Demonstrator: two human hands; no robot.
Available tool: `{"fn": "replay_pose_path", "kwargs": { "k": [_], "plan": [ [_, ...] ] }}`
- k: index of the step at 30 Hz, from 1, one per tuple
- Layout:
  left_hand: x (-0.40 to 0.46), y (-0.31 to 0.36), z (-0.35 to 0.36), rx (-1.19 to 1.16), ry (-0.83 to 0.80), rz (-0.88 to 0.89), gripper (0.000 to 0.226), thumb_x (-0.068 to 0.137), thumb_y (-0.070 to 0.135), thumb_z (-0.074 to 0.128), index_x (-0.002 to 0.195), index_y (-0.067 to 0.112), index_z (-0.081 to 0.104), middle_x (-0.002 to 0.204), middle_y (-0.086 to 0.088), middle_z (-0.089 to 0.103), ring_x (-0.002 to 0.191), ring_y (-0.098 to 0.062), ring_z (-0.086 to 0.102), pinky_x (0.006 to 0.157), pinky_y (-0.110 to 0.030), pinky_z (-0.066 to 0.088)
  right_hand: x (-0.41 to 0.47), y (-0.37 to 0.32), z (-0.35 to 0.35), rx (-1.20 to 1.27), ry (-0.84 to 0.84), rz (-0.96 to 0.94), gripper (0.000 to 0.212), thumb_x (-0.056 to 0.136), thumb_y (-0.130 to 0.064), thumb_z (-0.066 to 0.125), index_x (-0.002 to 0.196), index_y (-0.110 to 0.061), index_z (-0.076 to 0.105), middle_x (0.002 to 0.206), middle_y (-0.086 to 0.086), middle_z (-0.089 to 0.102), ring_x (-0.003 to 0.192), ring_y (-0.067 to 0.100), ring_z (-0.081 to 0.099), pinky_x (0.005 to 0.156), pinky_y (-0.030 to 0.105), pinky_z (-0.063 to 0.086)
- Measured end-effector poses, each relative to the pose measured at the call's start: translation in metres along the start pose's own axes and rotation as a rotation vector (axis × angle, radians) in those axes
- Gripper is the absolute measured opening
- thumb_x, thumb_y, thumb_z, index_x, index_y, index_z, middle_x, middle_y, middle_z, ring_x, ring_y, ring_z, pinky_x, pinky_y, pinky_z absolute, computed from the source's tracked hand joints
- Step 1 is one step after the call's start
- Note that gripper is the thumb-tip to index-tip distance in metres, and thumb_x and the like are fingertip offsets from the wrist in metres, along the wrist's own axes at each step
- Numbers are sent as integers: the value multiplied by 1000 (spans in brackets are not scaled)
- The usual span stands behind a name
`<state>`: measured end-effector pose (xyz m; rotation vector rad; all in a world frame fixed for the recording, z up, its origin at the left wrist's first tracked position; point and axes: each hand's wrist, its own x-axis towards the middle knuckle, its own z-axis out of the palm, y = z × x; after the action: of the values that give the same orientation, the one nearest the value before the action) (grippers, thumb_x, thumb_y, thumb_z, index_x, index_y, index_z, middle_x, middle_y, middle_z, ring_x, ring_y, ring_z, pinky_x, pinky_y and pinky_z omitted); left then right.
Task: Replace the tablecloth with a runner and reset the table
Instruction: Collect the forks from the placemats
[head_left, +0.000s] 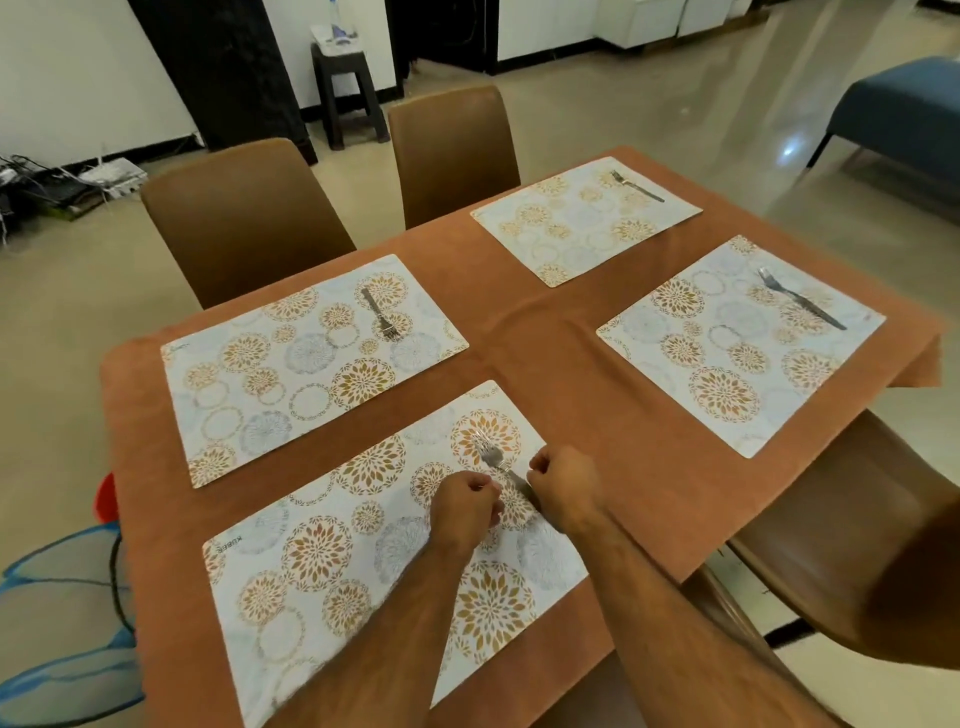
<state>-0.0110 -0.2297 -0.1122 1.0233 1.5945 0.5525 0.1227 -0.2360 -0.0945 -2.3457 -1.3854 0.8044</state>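
Note:
An orange-brown tablecloth (561, 364) covers the table. On it lie four floral placemats, each with a fork. Both my hands hover over the near placemat (332, 571). My left hand (465, 512) is curled into a fist and holds nothing. My right hand (563, 491) is also a fist, right beside the near fork (491, 456), whose handle runs under its edge. The fork lies flat on the mat. Other forks lie on the left mat (382, 314), the far mat (636, 186) and the right mat (800, 299). No runner is in view.
Brown chairs stand at the far side (244, 218), (452, 150) and at the near right (857, 525). A blue mesh basket (57, 613) sits on the floor at the left. A dark stool (348, 93) and a blue bench (904, 114) stand farther off.

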Motion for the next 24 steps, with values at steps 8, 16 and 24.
{"fn": "replay_pose_path", "kwargs": {
  "k": [8, 16, 24],
  "plan": [
    [25, -2, 14, -90, -10, -100, 25, 91, 5, 62, 68, 9, 70, 67, -13, 70, 64, -25, 66, 75, -48, 60, 19, -6, 13, -121, -92, 26, 18, 87, -27, 66, 100, -17, 73, 99, 3, 73, 90, 21, 67, 69, 28, 52],
    [30, -3, 19, -69, -58, -103, 25, 91, 9, 63, 70, 18, 73, 74, -7, 75, 77, -25, 73, 77, -45, 61, 15, -11, 26, -33, -111, 104, 11, 84, -26, 70, 83, -16, 76, 83, 3, 73, 75, 20, 68, 65, 30, 56],
    [25, 2, 6, -189, -48, -131, 13, 92, 13, 64, 85, 9, 74, 78, -12, 74, 69, -22, 68, 74, -42, 61, 8, -17, 22, 252, -125, 171, 21, 81, -17, 74, 62, -24, 67, 72, -2, 71, 70, 14, 68, 65, 31, 58]
  ]
}}
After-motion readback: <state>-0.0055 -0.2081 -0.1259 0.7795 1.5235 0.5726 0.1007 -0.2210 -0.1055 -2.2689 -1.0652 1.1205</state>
